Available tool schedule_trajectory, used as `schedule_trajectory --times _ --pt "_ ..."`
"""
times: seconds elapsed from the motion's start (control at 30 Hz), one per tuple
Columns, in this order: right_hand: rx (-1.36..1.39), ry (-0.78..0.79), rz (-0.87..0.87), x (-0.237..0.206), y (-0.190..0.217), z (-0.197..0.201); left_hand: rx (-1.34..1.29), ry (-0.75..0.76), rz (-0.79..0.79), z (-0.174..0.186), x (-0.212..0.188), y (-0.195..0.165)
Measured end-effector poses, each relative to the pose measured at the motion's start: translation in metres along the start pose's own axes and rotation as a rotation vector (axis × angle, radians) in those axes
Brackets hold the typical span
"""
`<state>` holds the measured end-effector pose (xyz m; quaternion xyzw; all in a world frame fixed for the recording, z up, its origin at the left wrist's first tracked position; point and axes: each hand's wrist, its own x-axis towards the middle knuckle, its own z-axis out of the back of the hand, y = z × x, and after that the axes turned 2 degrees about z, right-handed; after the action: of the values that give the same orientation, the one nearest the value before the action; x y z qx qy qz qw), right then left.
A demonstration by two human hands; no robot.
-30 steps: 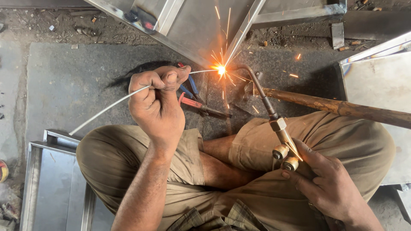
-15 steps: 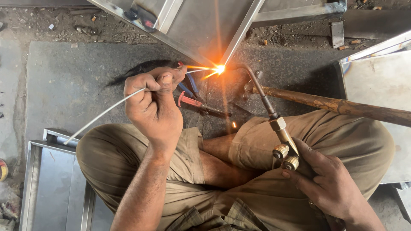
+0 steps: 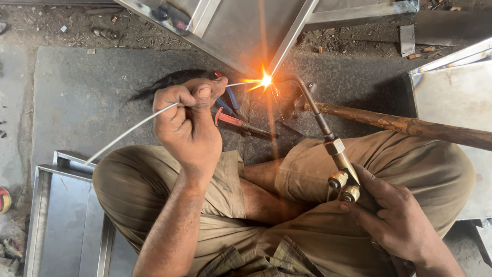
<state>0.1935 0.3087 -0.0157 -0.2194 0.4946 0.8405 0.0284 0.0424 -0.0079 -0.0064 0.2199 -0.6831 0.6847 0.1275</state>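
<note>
Steel frame (image 3: 246,36) lies tilted on the concrete floor (image 3: 92,87), joint at its lower corner glowing. Right hand (image 3: 397,220), fingers wrapped around the brass torch (image 3: 333,149), flame on the joint. Left hand (image 3: 187,123), fingers curled, thumb pressing the filler rod (image 3: 128,132); rod tip sits in the glow. Advice: keep the flame steady, dab the rod into the puddle. Pliers (image 3: 238,122) lie just beside it.

Left hand (image 3: 187,125) feeds rod (image 3: 128,132); right hand (image 3: 397,218) grips torch (image 3: 328,138).
</note>
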Motion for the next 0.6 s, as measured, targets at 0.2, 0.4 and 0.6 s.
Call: schedule_trajectory --times 0.2,0.4,0.6 --pt "-0.014 -0.04 -0.06 0.0 0.006 -0.001 0.022 0.013 -0.02 -0.001 0.0 0.003" --pt "-0.003 -0.024 -0.015 0.001 0.008 -0.002 0.011 0.009 -0.021 -0.001 -0.001 0.003" --pt "-0.026 -0.017 -0.067 0.001 0.012 0.0 0.03 0.016 -0.034 -0.002 -0.002 0.001"
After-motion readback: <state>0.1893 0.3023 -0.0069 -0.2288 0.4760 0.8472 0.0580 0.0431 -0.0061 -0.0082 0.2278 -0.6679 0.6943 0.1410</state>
